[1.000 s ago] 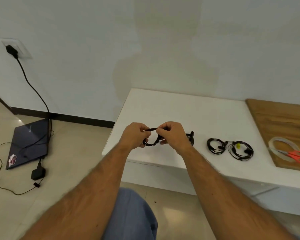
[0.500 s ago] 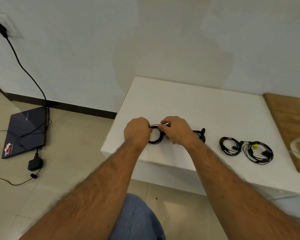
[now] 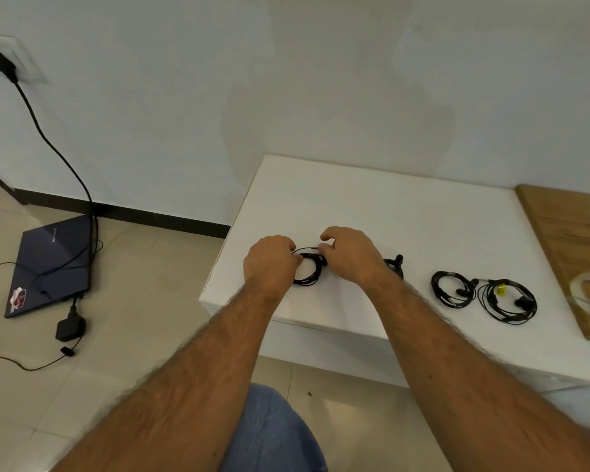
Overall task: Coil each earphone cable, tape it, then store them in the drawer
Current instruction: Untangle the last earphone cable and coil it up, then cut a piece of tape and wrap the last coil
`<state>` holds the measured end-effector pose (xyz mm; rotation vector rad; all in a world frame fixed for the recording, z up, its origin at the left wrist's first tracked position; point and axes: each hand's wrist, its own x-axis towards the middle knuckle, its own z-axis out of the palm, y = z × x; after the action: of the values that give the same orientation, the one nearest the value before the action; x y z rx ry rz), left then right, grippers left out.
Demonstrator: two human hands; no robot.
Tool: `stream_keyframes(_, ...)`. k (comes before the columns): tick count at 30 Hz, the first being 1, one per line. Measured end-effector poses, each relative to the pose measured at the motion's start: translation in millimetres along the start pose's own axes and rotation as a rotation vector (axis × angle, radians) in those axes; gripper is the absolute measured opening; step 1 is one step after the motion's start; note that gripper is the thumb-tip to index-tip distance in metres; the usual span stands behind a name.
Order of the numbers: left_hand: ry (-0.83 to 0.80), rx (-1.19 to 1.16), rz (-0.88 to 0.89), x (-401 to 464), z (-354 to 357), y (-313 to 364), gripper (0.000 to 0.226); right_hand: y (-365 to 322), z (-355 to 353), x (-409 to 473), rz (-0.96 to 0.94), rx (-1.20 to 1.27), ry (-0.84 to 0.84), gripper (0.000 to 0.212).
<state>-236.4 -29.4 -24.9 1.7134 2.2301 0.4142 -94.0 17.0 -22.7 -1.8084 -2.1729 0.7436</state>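
We have one wide-angle view, worn on the head, looking forward and down over both forearms at the near corner of a white table (image 3: pixel 372 206) by the wall, the floor (image 3: pixel 133 301) to its left; straight lines bow near the frame's edges.

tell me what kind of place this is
Probably a room in a home or small office: a plain painted wall, a tiled floor with a closed laptop charging from a wall socket, and a low white table.
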Motion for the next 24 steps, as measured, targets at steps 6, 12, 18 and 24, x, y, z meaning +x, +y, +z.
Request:
stream_keyframes(6,0.046,-0.02,0.008,1.5,0.9,-1.3,0.038,2.2,-4.5,-4.6,-0.037,-0.065,0.05,0.026)
stream_keyframes(12,0.078,-0.057,0.023,-2.0,-6.5,8.7,0.031,3.1,-13.1,-17.3,-0.086,-0.09,0.128,0.027)
stream_keyframes(18,0.109,-0.063,0.119,-17.1,-16.6,43.2,0.027,18.9,-30.4,-45.8,-0.096,-0.065,0.176,0.025)
stream_keyframes(24,0.101,-0.086,0.273,-41.8,-11.4,106.7,0.027,70.1,-85.1,-79.2,-0.012,-0.063,0.205,0.02)
